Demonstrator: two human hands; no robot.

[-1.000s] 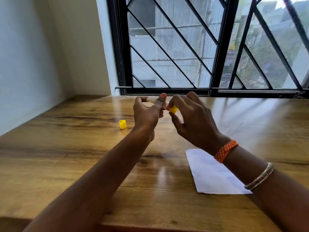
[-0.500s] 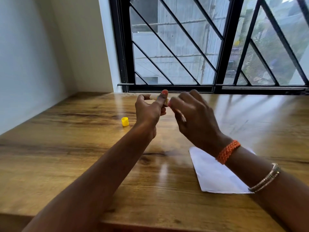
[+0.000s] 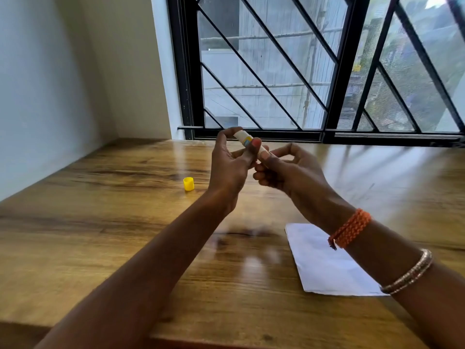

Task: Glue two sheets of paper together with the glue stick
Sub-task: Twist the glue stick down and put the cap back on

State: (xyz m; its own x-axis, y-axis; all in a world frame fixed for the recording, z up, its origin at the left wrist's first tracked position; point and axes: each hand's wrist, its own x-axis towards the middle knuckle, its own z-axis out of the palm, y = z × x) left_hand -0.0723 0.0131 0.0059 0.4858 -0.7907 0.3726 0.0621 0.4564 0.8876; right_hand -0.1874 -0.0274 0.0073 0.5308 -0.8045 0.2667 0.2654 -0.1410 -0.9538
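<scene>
Both hands hold the glue stick (image 3: pixel 243 137) above the far middle of the table (image 3: pixel 100 235). The left hand (image 3: pixel 230 167) pinches its barrel between thumb and fingers; the right hand (image 3: pixel 286 170) closes its fingertips on the lower end. The cap (image 3: pixel 188 184) stands left of them. The paper (image 3: pixel 324 265) lies near right, under the right wrist.

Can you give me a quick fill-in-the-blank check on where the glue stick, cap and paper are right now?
1. The glue stick is held above the table by ____ hands.
2. The yellow cap stands on the table, ____ the stick.
3. The white paper lies partly under the ____ forearm.
4. The orange band is on the ____ wrist.

Missing words: both; off; right; right
</scene>
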